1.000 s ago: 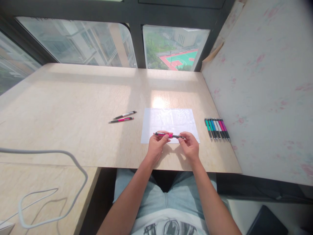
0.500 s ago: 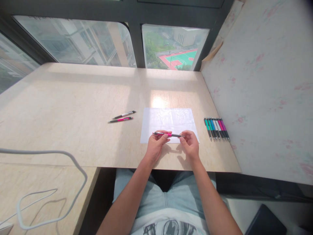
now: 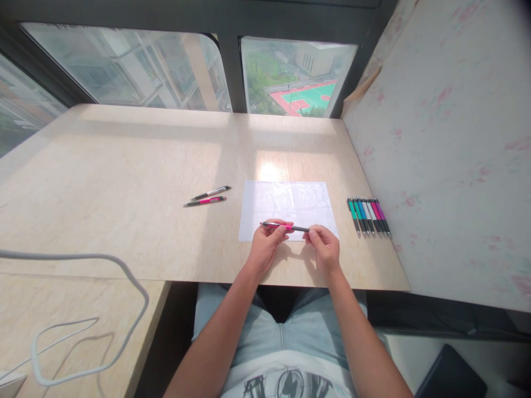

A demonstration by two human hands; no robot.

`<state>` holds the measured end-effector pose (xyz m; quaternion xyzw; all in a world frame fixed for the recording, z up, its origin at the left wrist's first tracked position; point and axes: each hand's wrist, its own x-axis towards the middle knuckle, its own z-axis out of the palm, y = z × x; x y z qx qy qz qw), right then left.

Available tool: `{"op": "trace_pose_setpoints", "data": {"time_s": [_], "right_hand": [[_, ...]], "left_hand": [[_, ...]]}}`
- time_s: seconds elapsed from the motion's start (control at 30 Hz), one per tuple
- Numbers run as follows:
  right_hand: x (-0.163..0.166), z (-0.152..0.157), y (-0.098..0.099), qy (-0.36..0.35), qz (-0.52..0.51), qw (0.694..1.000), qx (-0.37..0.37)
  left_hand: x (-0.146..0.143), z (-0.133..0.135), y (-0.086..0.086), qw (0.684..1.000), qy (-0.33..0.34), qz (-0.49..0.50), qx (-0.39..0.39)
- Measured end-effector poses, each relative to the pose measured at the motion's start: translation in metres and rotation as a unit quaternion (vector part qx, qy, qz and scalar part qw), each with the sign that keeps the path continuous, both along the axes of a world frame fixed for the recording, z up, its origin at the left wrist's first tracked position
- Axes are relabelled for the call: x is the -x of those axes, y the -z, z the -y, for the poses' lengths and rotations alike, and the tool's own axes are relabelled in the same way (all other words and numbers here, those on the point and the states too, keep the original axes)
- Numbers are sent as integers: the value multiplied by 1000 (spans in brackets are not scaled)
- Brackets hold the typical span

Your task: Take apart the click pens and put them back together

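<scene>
Pale desk [image 3: 124,166] in sunlight, dark-framed windows [image 3: 298,77], floral-patterned wall [image 3: 452,155] at right

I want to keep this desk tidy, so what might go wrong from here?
The pink pen is held in the fingers of the left hand, with the right hand at its dark end, so it might slip and drop. Its tip is hard to make out; if the point is out, it could mark the white sheet below. The row of pens lies close-packed, so a sideways knock could scatter several.
</scene>
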<state>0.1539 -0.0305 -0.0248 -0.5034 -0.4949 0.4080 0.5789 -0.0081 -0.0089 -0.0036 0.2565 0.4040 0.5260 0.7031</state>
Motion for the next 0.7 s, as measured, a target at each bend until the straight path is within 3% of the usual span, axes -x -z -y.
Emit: {"op": "trace_pose_setpoints", "data": {"time_s": [0.37,0.7], "right_hand": [[3,0,2,59,45,996,43],[4,2,-3,63,78,995,8]], "left_hand": [[-3,1,3,997,0,-69,-39],[-2,0,4,997,-6,-63,-33]]}}
